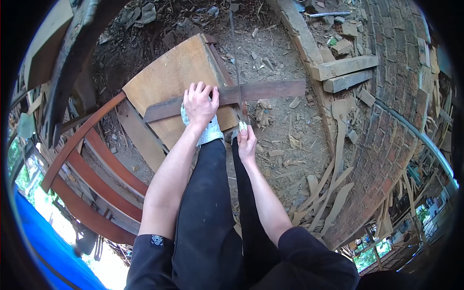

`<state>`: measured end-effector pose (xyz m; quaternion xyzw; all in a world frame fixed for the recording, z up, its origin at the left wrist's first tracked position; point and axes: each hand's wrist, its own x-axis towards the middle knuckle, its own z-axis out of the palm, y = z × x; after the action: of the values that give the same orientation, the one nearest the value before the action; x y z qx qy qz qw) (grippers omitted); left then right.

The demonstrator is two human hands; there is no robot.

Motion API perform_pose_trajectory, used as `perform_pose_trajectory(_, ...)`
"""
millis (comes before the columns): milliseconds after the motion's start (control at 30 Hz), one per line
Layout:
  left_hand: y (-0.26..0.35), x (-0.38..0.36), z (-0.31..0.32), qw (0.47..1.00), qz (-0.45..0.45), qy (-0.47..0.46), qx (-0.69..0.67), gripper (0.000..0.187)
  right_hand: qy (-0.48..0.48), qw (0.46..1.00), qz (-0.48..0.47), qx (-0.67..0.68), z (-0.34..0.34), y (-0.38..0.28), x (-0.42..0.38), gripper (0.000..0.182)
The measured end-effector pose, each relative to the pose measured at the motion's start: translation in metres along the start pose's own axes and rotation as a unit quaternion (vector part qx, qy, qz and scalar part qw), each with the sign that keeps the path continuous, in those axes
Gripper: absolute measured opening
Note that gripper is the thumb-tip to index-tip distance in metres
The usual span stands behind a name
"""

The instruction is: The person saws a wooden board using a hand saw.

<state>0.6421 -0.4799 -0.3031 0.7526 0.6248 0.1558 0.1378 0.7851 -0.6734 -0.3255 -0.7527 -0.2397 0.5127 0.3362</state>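
Observation:
A dark wooden plank point(275, 90) lies crosswise over a broad light wooden board point(169, 72). My left hand point(199, 107) bears down on the plank, its fingers bent over the far edge. Just under that hand, my foot in a white patterned shoe point(211, 133) stands on the plank. My right hand point(248, 145) is closed around the handle of a handsaw point(235, 58). The long thin blade points away from me and crosses the plank to the right of my left hand. How deep the blade sits in the wood cannot be made out.
A curved reddish-brown slatted wooden piece point(104, 179) lies at the left. Two short beams point(345, 67) rest on a low ledge at the right, beside a brick wall point(382, 154). Wood scraps point(333, 193) and chips cover the dirt floor. A blue sheet point(43, 241) hangs at lower left.

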Motion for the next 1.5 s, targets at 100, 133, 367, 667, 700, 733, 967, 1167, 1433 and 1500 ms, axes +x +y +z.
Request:
perform_pose_trajectory(100, 0.000, 0.005, -0.001, 1.000, 0.005, 0.000, -0.007, 0.020, 0.002, 0.996, -0.060, -0.066, -0.015, -0.007, 0.010, 0.075)
perform_pose_trajectory(133, 0.000, 0.005, 0.000, 1.000, 0.006, 0.002, -0.008, 0.020, -0.012, 0.995, -0.069, -0.073, -0.017, -0.002, 0.012, 0.076)
perform_pose_trajectory(367, -0.003, 0.002, 0.001, 1.000, -0.007, -0.008, -0.023, 0.020, -0.020, 0.999, -0.009, -0.033, -0.030, 0.044, -0.055, 0.063)
perform_pose_trajectory(667, 0.000, 0.001, -0.001, 1.000, 0.002, 0.001, -0.009, 0.018, 0.019, 0.997, -0.028, -0.065, -0.015, -0.037, -0.018, 0.050)
perform_pose_trajectory(700, 0.001, 0.001, 0.001, 1.000, 0.006, 0.002, -0.011, 0.018, 0.019, 0.994, -0.051, -0.099, -0.008, -0.047, -0.006, 0.045)
perform_pose_trajectory(733, 0.001, 0.002, 0.002, 1.000, 0.007, 0.005, -0.007, 0.019, 0.032, 0.991, -0.055, -0.115, -0.006, -0.042, -0.015, 0.041)
perform_pose_trajectory(967, 0.000, 0.001, 0.002, 1.000, -0.006, 0.009, -0.011, 0.020, -0.006, 0.991, 0.047, -0.128, -0.062, -0.012, -0.107, 0.039)
perform_pose_trajectory(1167, -0.003, 0.000, 0.002, 1.000, -0.006, 0.015, -0.005, 0.020, 0.015, 0.988, 0.049, -0.148, -0.023, -0.100, -0.041, 0.046)
perform_pose_trajectory(1433, -0.004, 0.002, 0.002, 1.000, -0.007, 0.019, -0.012, 0.019, 0.018, 0.989, 0.054, -0.134, -0.033, -0.083, -0.082, 0.044)
perform_pose_trajectory(1500, -0.004, 0.003, 0.002, 1.000, -0.013, 0.010, -0.007, 0.019, -0.002, 0.990, 0.074, -0.121, -0.014, -0.111, -0.016, 0.051)
